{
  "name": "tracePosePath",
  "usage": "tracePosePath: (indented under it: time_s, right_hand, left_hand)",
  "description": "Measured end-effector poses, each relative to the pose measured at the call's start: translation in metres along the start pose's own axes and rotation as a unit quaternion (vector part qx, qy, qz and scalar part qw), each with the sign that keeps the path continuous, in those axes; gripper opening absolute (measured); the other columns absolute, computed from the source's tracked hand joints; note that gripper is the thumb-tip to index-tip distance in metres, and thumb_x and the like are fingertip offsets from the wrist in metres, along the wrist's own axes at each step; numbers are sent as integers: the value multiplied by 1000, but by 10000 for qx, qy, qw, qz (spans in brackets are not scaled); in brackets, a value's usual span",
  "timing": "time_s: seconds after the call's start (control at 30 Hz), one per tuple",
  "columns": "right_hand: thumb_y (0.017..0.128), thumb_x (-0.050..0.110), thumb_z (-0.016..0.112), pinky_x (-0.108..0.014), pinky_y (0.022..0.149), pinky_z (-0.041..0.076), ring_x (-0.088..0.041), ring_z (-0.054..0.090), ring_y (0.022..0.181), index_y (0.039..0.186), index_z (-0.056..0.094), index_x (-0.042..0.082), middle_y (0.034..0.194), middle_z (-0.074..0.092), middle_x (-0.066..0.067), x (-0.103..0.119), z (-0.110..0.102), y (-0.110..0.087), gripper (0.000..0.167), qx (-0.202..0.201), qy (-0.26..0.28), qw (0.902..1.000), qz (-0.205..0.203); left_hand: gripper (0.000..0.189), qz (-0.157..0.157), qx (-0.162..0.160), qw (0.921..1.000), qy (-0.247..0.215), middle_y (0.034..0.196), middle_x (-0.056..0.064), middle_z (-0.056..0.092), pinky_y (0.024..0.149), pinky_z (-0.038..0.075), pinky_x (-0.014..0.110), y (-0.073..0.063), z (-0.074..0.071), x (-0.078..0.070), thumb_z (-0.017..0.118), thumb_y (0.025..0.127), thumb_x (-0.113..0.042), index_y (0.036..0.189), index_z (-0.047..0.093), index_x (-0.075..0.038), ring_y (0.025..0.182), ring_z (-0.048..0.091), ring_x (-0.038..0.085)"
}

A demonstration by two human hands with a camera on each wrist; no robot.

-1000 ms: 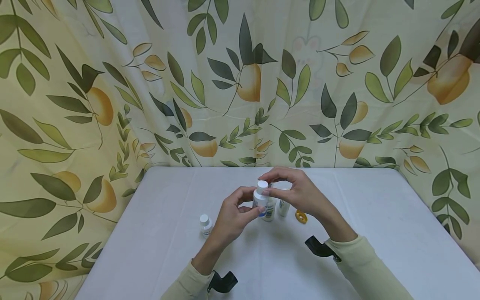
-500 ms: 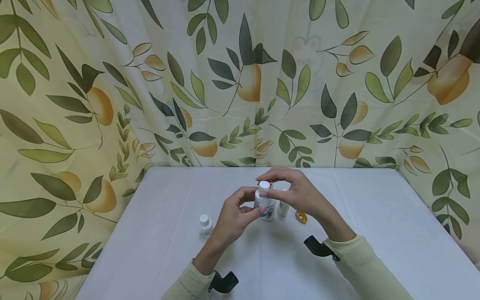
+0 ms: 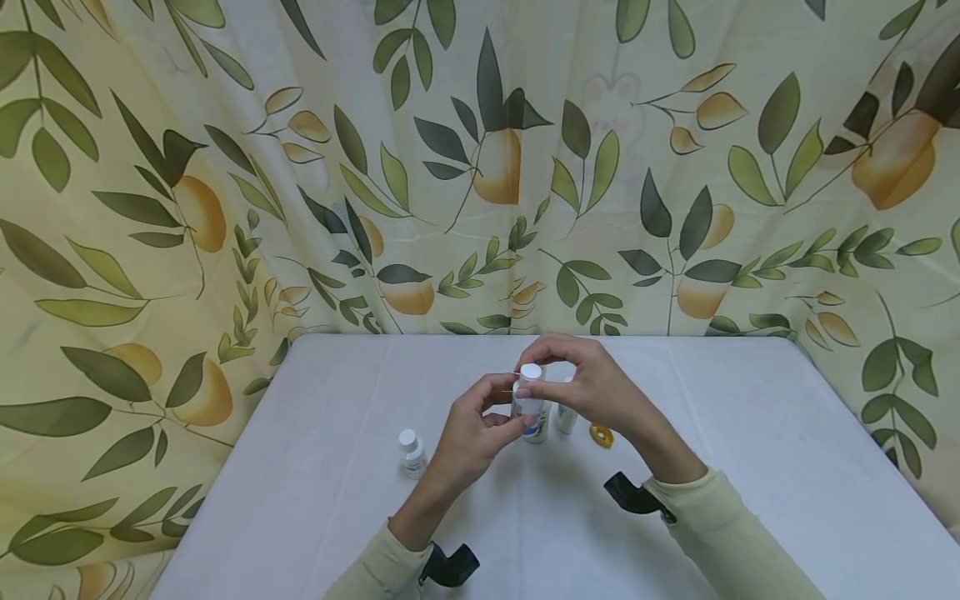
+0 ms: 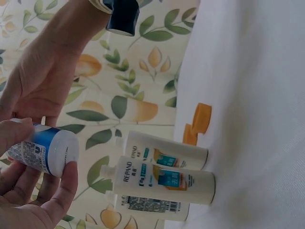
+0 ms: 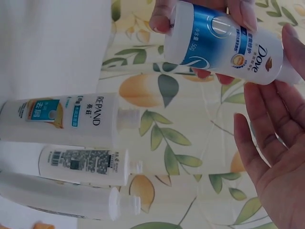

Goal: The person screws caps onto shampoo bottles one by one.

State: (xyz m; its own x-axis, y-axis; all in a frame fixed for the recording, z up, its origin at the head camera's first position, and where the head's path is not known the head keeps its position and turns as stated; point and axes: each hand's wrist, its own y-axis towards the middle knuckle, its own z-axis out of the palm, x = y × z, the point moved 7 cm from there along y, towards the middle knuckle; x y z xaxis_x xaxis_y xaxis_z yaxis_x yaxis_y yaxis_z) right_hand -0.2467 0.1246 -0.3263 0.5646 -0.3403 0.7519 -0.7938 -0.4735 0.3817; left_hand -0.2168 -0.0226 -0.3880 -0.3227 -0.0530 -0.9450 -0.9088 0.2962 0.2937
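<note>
My left hand [image 3: 471, 433] grips a small white Dove bottle [image 5: 228, 45] with a blue band round its base end. Upright in the head view, the bottle is raised in front of other bottles. The fingers of my right hand [image 3: 588, 375] pinch its white cap [image 3: 531, 372] at the top. In the right wrist view, the thumb and fingertips meet at the cap end, while the palm [image 5: 290, 176] faces the camera. The left fingertips [image 4: 69, 176] support the body near its base in the left wrist view.
Several white bottles, including a REPAND bottle [image 4: 164, 179], stand close together behind the hands. Another small white bottle [image 3: 412, 454] stands left of the left forearm. A yellow-orange ring-shaped piece [image 3: 602, 435] lies right of the group on the white-covered table [image 3: 300, 517]. A patterned curtain [image 3: 480, 250] hangs behind.
The left hand and the Dove bottle have shifted slightly right. The right hand has edged a little left, its fingers staying at the cap.
</note>
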Motion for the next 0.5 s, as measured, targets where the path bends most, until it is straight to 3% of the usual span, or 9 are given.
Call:
tracePosePath:
  time_s: [0.13,0.27,0.5]
  right_hand:
    - [82,21,87,-45,94,53,-14,65,102,100,72,23,102,69,9,-1,0,0,24,-12,0,10000,63]
    - [86,21,83,-48,100,51,-15,65,107,110,72,24,108,70,9,-1,-2,-1,27,125,154,9998,98]
    - [95,19,73,-50,103,49,-15,60,119,127,69,27,121,68,10,-2,-4,-6,33,442,377,9982,145]
  left_hand:
    - [51,78,28,9999,113,134,-2,60,89,59,29,0,0,0,79,89,-11,136,60,-17,118,62,19]
    - [50,153,-16,9997,195,133,-1,61,90,59,28,1,-5,-1,79,89,-12,135,61,-17,116,62,20]
    - [49,-70,142,9996,222,129,2,64,94,58,28,2,-9,2,79,90,-20,136,61,-15,113,63,21]
